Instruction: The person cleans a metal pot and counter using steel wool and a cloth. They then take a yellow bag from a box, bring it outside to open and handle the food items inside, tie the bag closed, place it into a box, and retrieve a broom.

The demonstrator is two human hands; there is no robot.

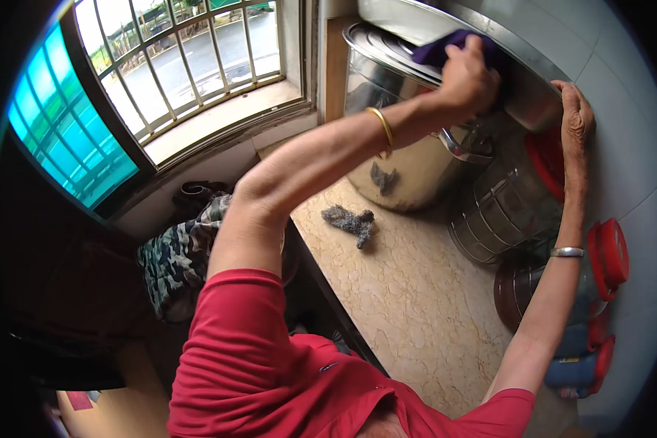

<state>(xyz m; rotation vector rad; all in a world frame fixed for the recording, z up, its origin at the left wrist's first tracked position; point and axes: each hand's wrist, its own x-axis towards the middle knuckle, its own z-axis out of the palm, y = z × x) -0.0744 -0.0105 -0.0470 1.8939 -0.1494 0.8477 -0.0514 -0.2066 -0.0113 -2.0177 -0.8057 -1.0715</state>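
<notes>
Cloth point(435, 51) above veined counter point(409, 292) near window point(186, 62)

A kitchen: counter point(409, 292), big metal pot point(420, 179), red-lidded jars point(500, 208).

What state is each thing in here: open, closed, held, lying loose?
Purple cloth: bunched up, held
Left hand: gripping the cloth
Right hand: at the metal vessel's edge
Steel pot: lid on
Red-lidded jar: closed
Steel-wool scourer: lying on the countertop
Barred window: partly open
</notes>
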